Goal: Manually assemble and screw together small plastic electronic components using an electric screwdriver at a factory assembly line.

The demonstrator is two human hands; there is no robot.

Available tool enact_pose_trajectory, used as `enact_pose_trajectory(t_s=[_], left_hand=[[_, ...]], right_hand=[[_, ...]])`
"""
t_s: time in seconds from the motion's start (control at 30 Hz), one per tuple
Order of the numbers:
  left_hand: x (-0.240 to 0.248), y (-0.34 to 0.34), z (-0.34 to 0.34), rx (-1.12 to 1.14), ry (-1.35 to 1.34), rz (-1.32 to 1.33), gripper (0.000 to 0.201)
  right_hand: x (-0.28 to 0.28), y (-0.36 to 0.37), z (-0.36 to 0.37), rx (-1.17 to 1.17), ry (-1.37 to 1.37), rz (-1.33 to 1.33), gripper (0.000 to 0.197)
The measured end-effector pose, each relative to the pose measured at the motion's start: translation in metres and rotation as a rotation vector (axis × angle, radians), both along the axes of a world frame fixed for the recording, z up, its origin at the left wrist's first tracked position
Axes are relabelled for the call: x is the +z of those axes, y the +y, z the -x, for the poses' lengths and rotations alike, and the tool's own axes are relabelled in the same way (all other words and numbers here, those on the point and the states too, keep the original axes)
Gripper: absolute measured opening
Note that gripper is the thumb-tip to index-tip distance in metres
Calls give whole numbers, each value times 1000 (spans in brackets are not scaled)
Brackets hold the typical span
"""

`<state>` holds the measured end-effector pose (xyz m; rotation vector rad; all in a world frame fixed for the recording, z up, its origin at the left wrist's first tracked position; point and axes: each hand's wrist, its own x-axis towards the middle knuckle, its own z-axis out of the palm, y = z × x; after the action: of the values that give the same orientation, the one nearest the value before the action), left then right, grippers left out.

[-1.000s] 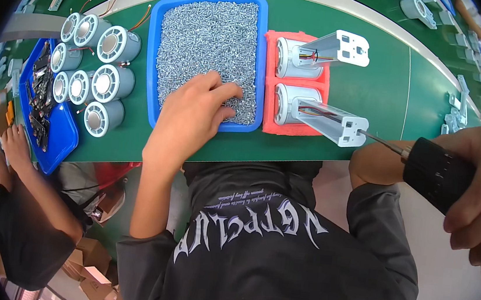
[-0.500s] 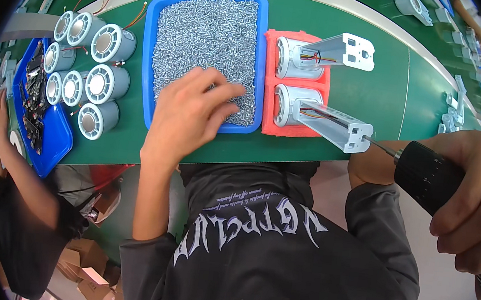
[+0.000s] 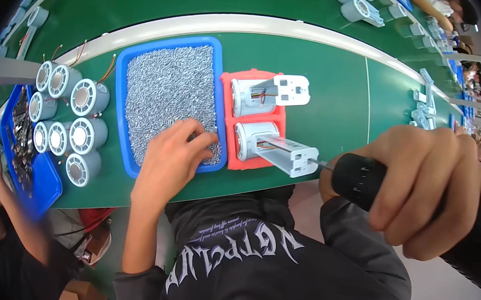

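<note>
Over the near right part of a blue tray point(image 3: 121, 87) lies my left hand point(image 3: 173, 152), its fingers bent down at the small silvery screws point(image 3: 171, 84). Its thumb and index fingertips are apart, with nothing visible between them. My right hand point(image 3: 424, 190) is wrapped round a black power screwdriver point(image 3: 357, 180). The thin bit meets the end plate of the nearer pale housing point(image 3: 295, 159), which has a round motor end and wires inside. This unit and a second pale housing point(image 3: 290, 91) lie in a red foam holder point(image 3: 229, 122).
Several round pale motors point(image 3: 87, 134) with wires stand left of the tray. Farther left, a blue bin point(image 3: 49, 185) holds dark parts, beside another person's arm point(image 3: 25, 215). Pale brackets point(image 3: 424, 105) lie at the right. A white rail point(image 3: 248, 25) crosses the green bench behind.
The view has shifted, so bench items appear lower and farther left. My left hand stays at the screws. My right hand still holds the screwdriver with its bit at the nearer housing.
</note>
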<state>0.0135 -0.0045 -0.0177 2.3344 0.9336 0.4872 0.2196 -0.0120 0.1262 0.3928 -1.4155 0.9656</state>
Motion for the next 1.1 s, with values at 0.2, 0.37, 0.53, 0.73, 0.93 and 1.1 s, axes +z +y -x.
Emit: enact_pose_trajectory(t_s=[0.2,0.37,0.53,0.73,0.93,1.1], left_hand=[[0,5,1,-76,78,-76,10],[-9,8,7,56,-151,-19,15],[0,-4,-1,125,-384,204,17],[-10,-26,-46,168,-924,510,20],[-10,-39,-60,245,-1055,587,21],[-3,-39,-59,225,-1016,541,20]], right_hand=[[13,5,1,-24,-10,-11,27],[15,-8,-21,-15,55,26,31],[11,-24,-63,1,147,86,35],[2,4,-55,160,494,-110,31],[-1,-1,-73,116,405,-105,33],[-4,-1,-80,76,318,-95,35]])
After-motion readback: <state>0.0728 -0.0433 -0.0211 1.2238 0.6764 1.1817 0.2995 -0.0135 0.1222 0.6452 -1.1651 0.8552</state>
